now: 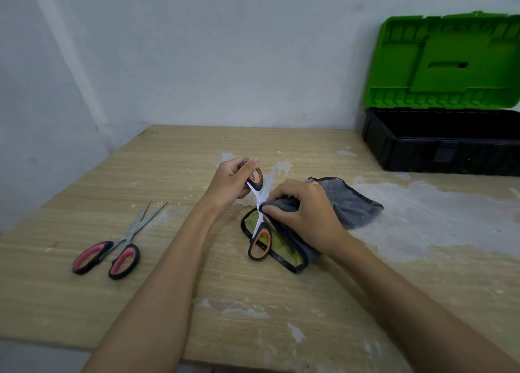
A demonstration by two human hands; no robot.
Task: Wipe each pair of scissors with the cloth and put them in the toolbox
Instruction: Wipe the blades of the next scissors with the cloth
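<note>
My left hand (pixel 229 182) grips the upper handle of the orange-and-black scissors (pixel 260 239), which are spread wide open above the table. My right hand (pixel 302 211) pinches a fold of the grey cloth (pixel 354 206) around one blade near the pivot. The cloth has a yellow-green inner side and a black hem, and the lower orange handle hangs over it. A second pair, the pink-and-black scissors (pixel 112 253), lies on the table to the left, blades slightly apart and pointing away. The toolbox (pixel 439 153) stands open at the back right, black base and raised green lid.
The wooden table (pixel 197 302) carries white paint smears, the largest patch to the right of the cloth. A pale wall runs behind the table and along its left edge. The toolbox's black base looks dark inside; I cannot make out any contents.
</note>
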